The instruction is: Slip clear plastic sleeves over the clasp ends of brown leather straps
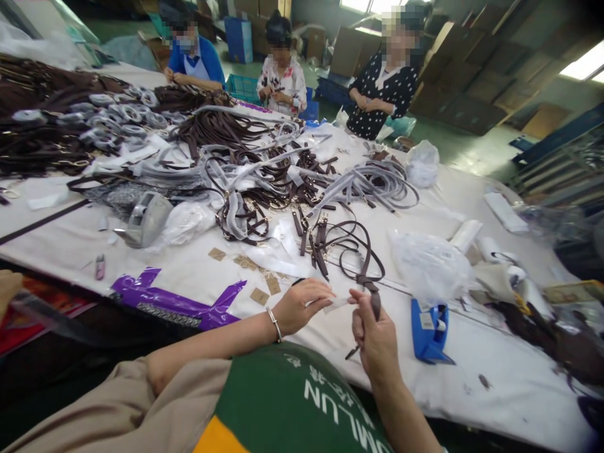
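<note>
My left hand [302,306], with a silver bangle at its wrist, pinches one end of a small translucent piece of film [336,305]. My right hand [375,330] is closed around a dark brown strap [369,282], and its thumb and forefinger meet the film's other end. From that hand the strap runs forward in loose loops over the white table, and a short end hangs below the fist. Just ahead lie several short brown straps with metal clasps [321,242]. Small tan cards [259,296] are scattered beyond my left hand.
To the right stand a blue tape dispenser [428,333] and a clear plastic bag [431,264]. A grey metal tape dispenser [145,220] sits left. Purple tape [179,301] marks the near edge. Wrapped straps [368,182] pile up mid-table; several people [384,82] work across it.
</note>
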{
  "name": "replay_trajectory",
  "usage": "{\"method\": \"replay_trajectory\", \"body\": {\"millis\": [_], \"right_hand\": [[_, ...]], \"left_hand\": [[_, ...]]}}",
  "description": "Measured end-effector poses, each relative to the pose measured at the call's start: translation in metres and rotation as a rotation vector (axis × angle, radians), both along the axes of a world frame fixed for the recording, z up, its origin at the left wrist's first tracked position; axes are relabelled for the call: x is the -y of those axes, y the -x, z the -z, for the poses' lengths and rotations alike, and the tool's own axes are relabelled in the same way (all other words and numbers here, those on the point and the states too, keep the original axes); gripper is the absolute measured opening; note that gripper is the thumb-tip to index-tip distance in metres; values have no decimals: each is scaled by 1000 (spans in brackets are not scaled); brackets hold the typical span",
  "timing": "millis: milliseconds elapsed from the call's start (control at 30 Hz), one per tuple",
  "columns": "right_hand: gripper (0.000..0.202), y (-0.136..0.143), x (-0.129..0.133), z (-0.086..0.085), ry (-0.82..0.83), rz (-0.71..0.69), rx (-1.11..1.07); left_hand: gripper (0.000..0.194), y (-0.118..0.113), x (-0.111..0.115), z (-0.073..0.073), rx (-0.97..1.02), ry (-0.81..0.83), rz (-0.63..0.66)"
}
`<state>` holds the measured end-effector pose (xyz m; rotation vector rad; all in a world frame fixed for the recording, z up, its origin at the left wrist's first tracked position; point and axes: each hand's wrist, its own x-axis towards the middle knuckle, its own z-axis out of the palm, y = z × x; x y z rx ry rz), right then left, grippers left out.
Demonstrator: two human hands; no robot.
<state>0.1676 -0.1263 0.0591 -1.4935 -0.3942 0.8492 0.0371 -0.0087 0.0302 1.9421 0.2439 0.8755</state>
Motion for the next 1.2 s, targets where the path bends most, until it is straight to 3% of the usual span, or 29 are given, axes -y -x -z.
{"method": "replay_trajectory", "body": {"millis": [100,200,333,467,600,800,900,1067,1200], "right_hand": [[33,-9,-5,-37,-249,144,-118],[33,-13,-11,-73,-447,169,-123],[34,-5,-21,-96,-533,220,-4],[37,7,-29,-90,-513,273,46],[44,8,-30,-82,-523,207,-54],[47,3,-28,-80,-538,69,-202],[46,5,-29,-73,-525,52,-229],[50,16,-28,-43,-423,89,18],[53,22,-27,-19,-375,39,263]], "left_hand": [[20,-1,2,2,47,-16,79],[21,-1,4,1,57,-9,174],[22,1,8,-5,-8,-4,244],[22,1,9,-8,-36,29,251],[23,-1,9,-10,14,165,325],[31,-4,9,-15,-49,541,498],[35,-5,15,-12,-155,805,514],[36,-5,24,-6,-184,1162,400],[33,-5,18,-6,-165,1162,337]]}}
